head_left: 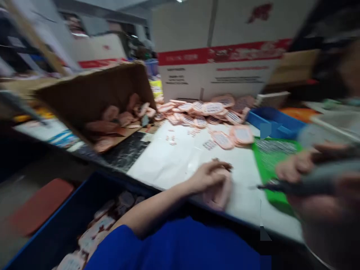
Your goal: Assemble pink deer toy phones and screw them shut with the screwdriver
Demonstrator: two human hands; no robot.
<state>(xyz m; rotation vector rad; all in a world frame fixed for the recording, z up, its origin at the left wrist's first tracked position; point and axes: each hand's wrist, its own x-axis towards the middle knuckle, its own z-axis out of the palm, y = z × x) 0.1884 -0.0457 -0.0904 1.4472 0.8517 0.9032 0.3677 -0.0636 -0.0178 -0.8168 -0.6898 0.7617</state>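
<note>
My left hand (209,175) is closed over a pink moulded piece (218,197) at the near edge of the white work surface (174,165), pressing it down with fingers curled over its far end. At the right, blurred by motion, my right hand (300,168) grips a dark grey electric screwdriver (323,180). Its thin bit points left, apart from the pink piece. Two flat pink pieces with pale labels, one a rounded piece (222,139), lie beyond my left hand. Behind them is a heap of similar labelled pieces (212,108).
A tilted cardboard box (95,86) holds pink pieces at the left. A dark blue bin (42,240) with labelled pieces stands below. To the right are a blue tray (277,122) and a green tray (260,150) of small metal parts. A white carton (182,33) rises behind.
</note>
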